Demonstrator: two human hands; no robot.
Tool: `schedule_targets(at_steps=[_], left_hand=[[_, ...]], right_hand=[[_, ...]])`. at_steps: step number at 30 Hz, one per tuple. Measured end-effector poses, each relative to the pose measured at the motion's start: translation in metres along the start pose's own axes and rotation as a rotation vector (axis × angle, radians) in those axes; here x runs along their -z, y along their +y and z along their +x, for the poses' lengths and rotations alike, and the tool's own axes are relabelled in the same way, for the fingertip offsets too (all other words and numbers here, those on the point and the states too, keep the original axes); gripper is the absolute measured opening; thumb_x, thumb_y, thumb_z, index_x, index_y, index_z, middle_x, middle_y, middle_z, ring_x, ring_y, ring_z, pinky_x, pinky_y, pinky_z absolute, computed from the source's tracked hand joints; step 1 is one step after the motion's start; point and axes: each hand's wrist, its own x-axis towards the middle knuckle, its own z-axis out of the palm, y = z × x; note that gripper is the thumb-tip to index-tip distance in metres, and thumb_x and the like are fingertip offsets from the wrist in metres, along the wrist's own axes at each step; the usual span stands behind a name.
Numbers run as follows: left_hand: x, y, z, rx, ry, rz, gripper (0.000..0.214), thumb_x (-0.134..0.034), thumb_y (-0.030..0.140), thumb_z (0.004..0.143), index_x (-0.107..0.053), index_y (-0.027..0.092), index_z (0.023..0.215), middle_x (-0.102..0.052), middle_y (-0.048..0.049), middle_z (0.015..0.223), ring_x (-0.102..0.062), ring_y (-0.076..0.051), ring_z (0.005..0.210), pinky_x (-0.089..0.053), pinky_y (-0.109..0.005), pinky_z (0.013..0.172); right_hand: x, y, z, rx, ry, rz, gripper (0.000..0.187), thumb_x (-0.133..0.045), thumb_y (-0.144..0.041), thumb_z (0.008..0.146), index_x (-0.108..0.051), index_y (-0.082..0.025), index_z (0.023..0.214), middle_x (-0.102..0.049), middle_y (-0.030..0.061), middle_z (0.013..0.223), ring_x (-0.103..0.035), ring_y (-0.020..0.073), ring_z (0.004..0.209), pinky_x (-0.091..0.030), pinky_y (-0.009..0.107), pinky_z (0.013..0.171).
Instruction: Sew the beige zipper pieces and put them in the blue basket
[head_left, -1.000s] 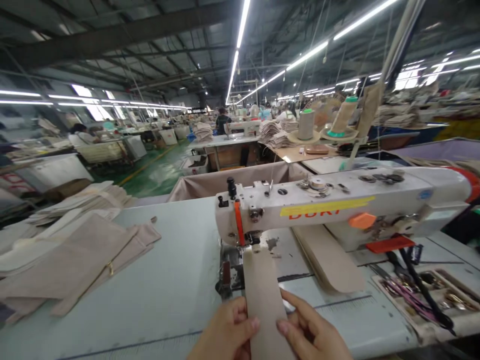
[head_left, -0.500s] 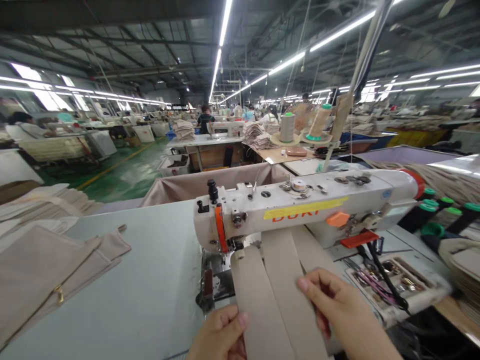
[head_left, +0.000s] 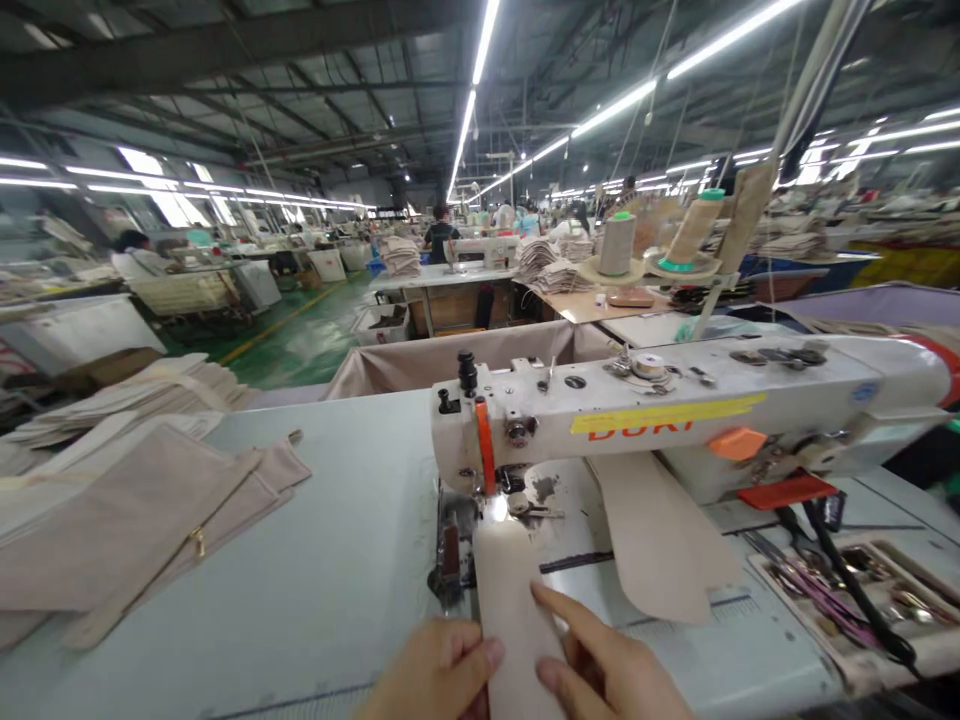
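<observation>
A beige strip (head_left: 510,610) with a rounded far end lies under the needle area of the white sewing machine (head_left: 645,400). My left hand (head_left: 442,670) is closed on the strip's left edge, thumb on top and the other fingers partly hidden. At the right edge, my right hand (head_left: 604,655) holds the strip between bent fingers, with its index fingertip resting on the surface. A small lamp lights the strip's far end. More beige pieces (head_left: 652,540) lie overlapped to the right, partly under the machine arm.
Zippered beige fabric (head_left: 172,510) and stacked pieces (head_left: 142,400) lie on the left of the pale table (head_left: 337,540). A tray of small metal parts (head_left: 862,590) and scissors sits at right. Thread cones (head_left: 619,245) stand behind the machine. Other people work farther back.
One beige strip now lies between my hands; the other pieces rest farther right under the machine arm. My right hand has moved left and down. The needle lamp's glow shows, and the view has turned left.
</observation>
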Motion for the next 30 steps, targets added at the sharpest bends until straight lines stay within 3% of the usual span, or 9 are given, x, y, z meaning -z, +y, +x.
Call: schedule_targets(at_steps=[2,4,5,7,9,14,24,27,30], left_hand=[[0.022,0.02,-0.001,-0.136,0.205,0.359,0.043,-0.057,0.055,0.088,-0.064,0.019,0.067,-0.061,-0.0028,0.056,-0.054,-0.017,0.05,-0.041,-0.025,0.053],[0.039,0.034,0.007,-0.395,0.352,0.627,0.023,-0.06,0.039,0.089,-0.071,0.021,0.08,-0.069,-0.0064,0.08,-0.063,-0.024,0.078,-0.048,-0.032,0.076],[0.045,0.038,0.013,-0.506,0.361,0.706,0.017,-0.061,0.032,0.088,-0.074,0.023,0.092,-0.07,-0.0078,0.096,-0.062,-0.026,0.095,-0.046,-0.035,0.089],[0.051,0.037,0.027,-0.624,0.295,0.753,0.028,-0.06,0.025,0.088,-0.07,0.025,0.115,-0.064,-0.0081,0.124,-0.053,-0.028,0.119,-0.036,-0.04,0.107],[0.052,0.031,0.038,-0.646,0.252,0.701,0.035,-0.058,0.022,0.09,-0.066,0.025,0.124,-0.059,-0.0068,0.135,-0.049,-0.028,0.127,-0.031,-0.041,0.113],[0.049,0.02,0.045,-0.633,0.277,0.615,0.037,-0.056,0.022,0.092,-0.063,0.026,0.128,-0.056,-0.0054,0.139,-0.047,-0.027,0.131,-0.027,-0.043,0.116],[0.046,0.018,0.048,-0.672,0.335,0.907,0.036,-0.051,0.018,0.095,-0.058,0.02,0.13,-0.054,-0.0081,0.14,-0.047,-0.026,0.132,-0.036,-0.046,0.114],[0.044,0.023,0.043,-0.672,0.312,1.006,0.037,-0.052,0.016,0.095,-0.056,0.017,0.132,-0.052,-0.0088,0.142,-0.045,-0.024,0.134,-0.036,-0.043,0.116],[0.071,0.029,0.032,-0.65,0.284,1.111,0.035,-0.052,0.018,0.096,-0.057,0.024,0.13,-0.059,-0.0011,0.135,-0.054,-0.015,0.125,-0.042,-0.028,0.11]], right_hand=[[-0.009,-0.005,0.012,0.024,-0.006,-0.051,0.057,-0.051,-0.032,0.086,-0.051,-0.019,0.141,-0.071,0.0074,0.104,-0.066,0.0239,0.093,-0.05,0.031,0.081],[-0.01,-0.013,0.025,0.065,0.012,-0.173,0.053,-0.047,-0.026,0.089,-0.05,-0.017,0.142,-0.066,0.0103,0.12,-0.064,0.0254,0.105,-0.048,0.033,0.09],[-0.011,-0.017,0.03,0.079,0.024,-0.245,0.052,-0.045,-0.023,0.091,-0.049,-0.017,0.142,-0.064,0.0111,0.123,-0.063,0.0259,0.108,-0.048,0.034,0.091],[-0.012,-0.024,0.038,0.094,0.046,-0.383,0.05,-0.041,-0.019,0.093,-0.049,-0.018,0.142,-0.065,0.0118,0.122,-0.064,0.0261,0.106,-0.049,0.034,0.088],[-0.015,-0.026,0.042,0.099,0.07,-0.49,0.048,-0.04,-0.018,0.095,-0.049,-0.02,0.142,-0.066,0.0114,0.117,-0.067,0.0254,0.1,-0.051,0.032,0.081],[-0.022,-0.02,0.047,0.134,0.111,-0.588,0.047,-0.037,-0.018,0.097,-0.046,-0.02,0.143,-0.066,0.0104,0.117,-0.067,0.0252,0.097,-0.053,0.032,0.072],[-0.025,-0.013,0.052,0.147,0.136,-0.681,0.044,-0.038,-0.019,0.098,-0.048,-0.023,0.141,-0.067,0.0065,0.111,-0.069,0.022,0.086,-0.055,0.033,0.066],[-0.027,-0.003,0.052,0.249,0.205,-0.769,0.041,-0.036,-0.023,0.1,-0.051,-0.021,0.138,-0.068,0.005,0.101,-0.07,0.0204,0.077,-0.054,0.031,0.055],[-0.024,0.011,0.057,0.498,0.375,-0.809,0.04,-0.031,-0.031,0.103,-0.056,-0.018,0.132,-0.067,0.0063,0.095,-0.069,0.0191,0.076,-0.054,0.028,0.054]])
